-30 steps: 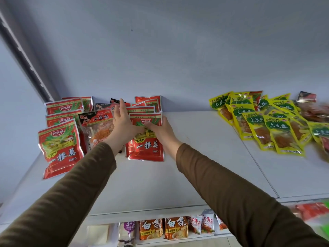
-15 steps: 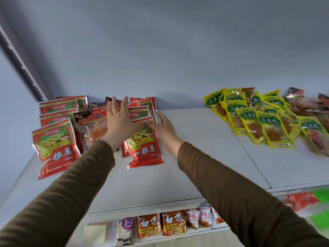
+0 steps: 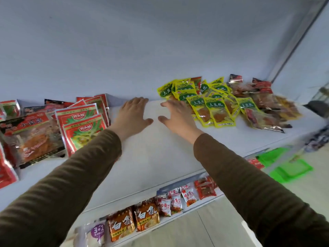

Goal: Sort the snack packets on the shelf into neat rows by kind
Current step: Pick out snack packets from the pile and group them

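Both my hands hover over the bare middle of the white shelf (image 3: 153, 154), fingers spread, holding nothing. My left hand (image 3: 132, 113) is just right of the red packets (image 3: 83, 125), which overlap in a row on the left. My right hand (image 3: 178, 115) has its fingertips at the left edge of the yellow-green packets (image 3: 211, 107), a loose overlapping pile at the right. A dark clear packet with orange strips (image 3: 33, 138) lies among the red ones. Behind and right of the yellow pile lie dark red and brown packets (image 3: 263, 97).
A grey wall backs the shelf. A lower shelf holds orange noodle packets (image 3: 133, 220), small white and red packets (image 3: 172, 200) and a purple-labelled pack (image 3: 98, 232). Green plastic lids (image 3: 292, 168) lie below at the right. The shelf's front edge runs diagonally.
Both hands have left the red packets and moved right to the middle of the shelf, towards the yellow pile. The view has swung right with them.
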